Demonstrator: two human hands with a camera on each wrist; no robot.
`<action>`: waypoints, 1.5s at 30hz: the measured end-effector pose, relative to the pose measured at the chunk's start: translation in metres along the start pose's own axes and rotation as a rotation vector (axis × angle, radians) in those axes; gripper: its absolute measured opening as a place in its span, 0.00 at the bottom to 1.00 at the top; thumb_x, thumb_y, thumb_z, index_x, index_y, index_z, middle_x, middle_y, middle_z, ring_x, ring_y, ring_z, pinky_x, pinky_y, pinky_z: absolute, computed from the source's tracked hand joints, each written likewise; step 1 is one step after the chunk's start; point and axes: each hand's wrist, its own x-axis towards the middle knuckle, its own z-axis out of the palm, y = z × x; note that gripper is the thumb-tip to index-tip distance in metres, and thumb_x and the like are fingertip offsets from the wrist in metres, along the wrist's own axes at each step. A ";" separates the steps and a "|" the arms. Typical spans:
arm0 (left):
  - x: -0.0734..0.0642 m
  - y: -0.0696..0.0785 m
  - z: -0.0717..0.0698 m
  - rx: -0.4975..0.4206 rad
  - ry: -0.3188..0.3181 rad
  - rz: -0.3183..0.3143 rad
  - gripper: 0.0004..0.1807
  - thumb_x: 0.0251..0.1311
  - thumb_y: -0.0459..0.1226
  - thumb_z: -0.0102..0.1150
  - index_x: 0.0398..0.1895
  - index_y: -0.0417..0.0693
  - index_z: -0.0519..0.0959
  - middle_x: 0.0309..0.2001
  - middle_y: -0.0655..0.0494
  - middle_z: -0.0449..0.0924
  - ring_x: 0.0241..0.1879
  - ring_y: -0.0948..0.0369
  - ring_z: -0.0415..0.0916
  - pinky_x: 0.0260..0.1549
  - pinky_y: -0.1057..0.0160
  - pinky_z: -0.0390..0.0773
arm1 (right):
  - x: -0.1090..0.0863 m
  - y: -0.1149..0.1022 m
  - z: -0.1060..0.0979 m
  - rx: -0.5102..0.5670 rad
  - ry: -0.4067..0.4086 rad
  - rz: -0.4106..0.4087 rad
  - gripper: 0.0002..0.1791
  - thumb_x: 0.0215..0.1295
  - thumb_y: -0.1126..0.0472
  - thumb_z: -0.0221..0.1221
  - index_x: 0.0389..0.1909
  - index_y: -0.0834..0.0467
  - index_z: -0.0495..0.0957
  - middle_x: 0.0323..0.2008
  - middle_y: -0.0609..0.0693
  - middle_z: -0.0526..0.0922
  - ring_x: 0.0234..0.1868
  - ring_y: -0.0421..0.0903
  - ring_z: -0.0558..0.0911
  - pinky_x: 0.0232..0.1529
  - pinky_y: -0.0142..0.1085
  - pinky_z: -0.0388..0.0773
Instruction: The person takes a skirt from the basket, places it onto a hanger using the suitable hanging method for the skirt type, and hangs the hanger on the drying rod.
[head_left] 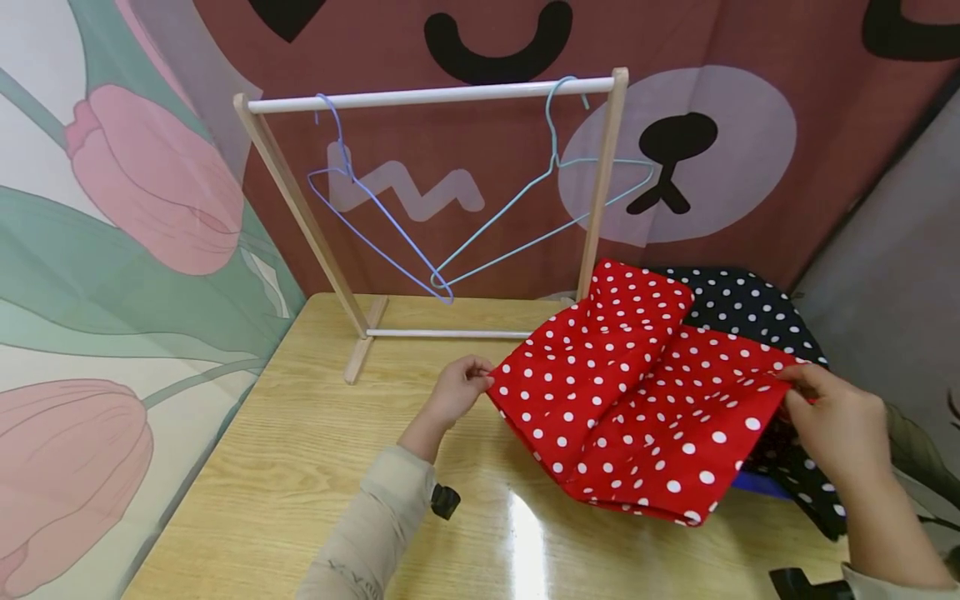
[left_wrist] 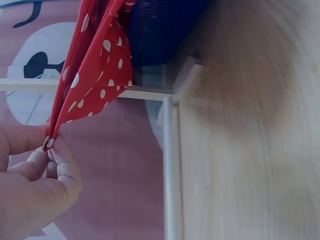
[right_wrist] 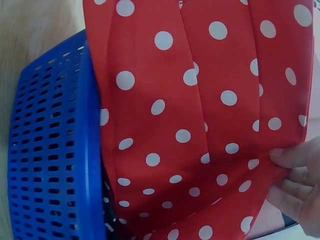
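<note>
A red cloth with white polka dots hangs spread between my two hands, above the table and partly over a blue basket. My left hand pinches its left corner between thumb and fingers; in the left wrist view the folded layers meet at those fingertips. On the far side my right hand grips the cloth's right edge, thumb on top in the right wrist view. Behind and under the red cloth lies a black cloth with white dots, draped over the basket, which the cloths mostly hide in the head view.
A small wooden rack with a white top rail stands at the back of the table. From the rail hang a purple hanger on the left and a light blue hanger on the right. A printed curtain hangs behind.
</note>
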 end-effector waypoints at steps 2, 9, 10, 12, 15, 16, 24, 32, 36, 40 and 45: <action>0.002 0.004 -0.001 -0.025 0.013 0.003 0.05 0.52 0.25 0.51 0.32 0.33 0.74 0.28 0.49 0.72 0.28 0.61 0.68 0.26 0.68 0.67 | 0.000 -0.003 -0.001 0.021 0.015 0.015 0.10 0.55 0.71 0.49 0.38 0.70 0.72 0.28 0.68 0.75 0.18 0.51 0.71 0.10 0.28 0.63; 0.006 0.016 -0.007 -0.039 0.047 0.033 0.05 0.51 0.23 0.51 0.32 0.31 0.74 0.28 0.47 0.73 0.29 0.59 0.68 0.27 0.67 0.68 | -0.003 -0.019 -0.007 0.056 0.082 0.012 0.11 0.56 0.69 0.47 0.37 0.68 0.75 0.29 0.67 0.76 0.13 0.39 0.70 0.09 0.25 0.62; 0.006 0.018 -0.008 -0.032 0.052 0.040 0.05 0.51 0.24 0.51 0.32 0.32 0.74 0.28 0.47 0.73 0.29 0.59 0.68 0.27 0.68 0.68 | -0.003 -0.022 -0.008 0.069 0.090 0.012 0.11 0.56 0.69 0.47 0.37 0.68 0.75 0.29 0.68 0.76 0.13 0.33 0.69 0.10 0.23 0.62; 0.007 0.022 -0.010 -0.016 0.065 0.056 0.05 0.51 0.24 0.52 0.32 0.33 0.74 0.28 0.48 0.73 0.29 0.60 0.68 0.27 0.68 0.68 | -0.006 -0.027 -0.009 0.094 0.131 0.000 0.11 0.55 0.70 0.48 0.36 0.68 0.76 0.29 0.68 0.77 0.14 0.22 0.65 0.11 0.19 0.61; 0.007 0.027 -0.012 -0.009 0.091 0.086 0.04 0.51 0.25 0.52 0.32 0.35 0.74 0.29 0.49 0.73 0.29 0.60 0.69 0.27 0.68 0.68 | -0.008 -0.035 -0.010 0.131 0.223 -0.046 0.10 0.53 0.70 0.49 0.33 0.67 0.77 0.28 0.66 0.78 0.18 0.13 0.56 0.14 0.15 0.59; 0.007 0.028 -0.013 -0.012 0.099 0.097 0.05 0.51 0.24 0.52 0.32 0.34 0.74 0.29 0.48 0.73 0.29 0.59 0.69 0.28 0.68 0.69 | -0.009 -0.037 -0.011 0.140 0.253 -0.066 0.09 0.53 0.71 0.50 0.32 0.67 0.77 0.27 0.66 0.78 0.18 0.14 0.56 0.16 0.14 0.58; 0.011 0.037 -0.022 -0.051 0.150 0.136 0.05 0.51 0.23 0.50 0.31 0.32 0.74 0.28 0.46 0.73 0.29 0.58 0.69 0.31 0.65 0.71 | -0.018 -0.055 -0.015 0.216 0.369 -0.193 0.07 0.49 0.74 0.53 0.29 0.69 0.78 0.28 0.64 0.78 0.25 0.14 0.62 0.28 0.10 0.57; 0.011 0.037 -0.034 -0.052 0.212 0.093 0.05 0.51 0.23 0.50 0.32 0.33 0.74 0.29 0.46 0.73 0.30 0.57 0.68 0.29 0.68 0.70 | -0.023 -0.072 -0.006 0.341 0.435 -0.344 0.09 0.41 0.80 0.58 0.26 0.69 0.79 0.32 0.32 0.76 0.28 0.19 0.66 0.30 0.12 0.62; 0.012 0.033 -0.041 -0.055 0.238 0.087 0.06 0.51 0.23 0.50 0.32 0.33 0.74 0.30 0.44 0.73 0.29 0.58 0.68 0.30 0.68 0.69 | -0.025 -0.084 0.003 0.360 0.400 -0.390 0.12 0.37 0.82 0.60 0.25 0.67 0.78 0.27 0.53 0.79 0.32 0.20 0.68 0.32 0.12 0.63; 0.014 0.027 -0.045 -0.058 0.248 0.077 0.06 0.51 0.22 0.49 0.32 0.32 0.74 0.29 0.43 0.72 0.29 0.58 0.68 0.29 0.68 0.69 | -0.028 -0.088 0.008 0.377 0.336 -0.410 0.12 0.38 0.82 0.58 0.27 0.67 0.77 0.28 0.59 0.78 0.33 0.23 0.69 0.33 0.13 0.64; 0.016 0.016 -0.049 -0.065 0.247 0.041 0.06 0.51 0.22 0.49 0.32 0.31 0.73 0.29 0.44 0.71 0.30 0.58 0.67 0.31 0.66 0.69 | -0.034 -0.086 0.016 0.366 0.199 -0.364 0.13 0.39 0.81 0.59 0.28 0.67 0.75 0.34 0.58 0.77 0.39 0.20 0.65 0.34 0.12 0.62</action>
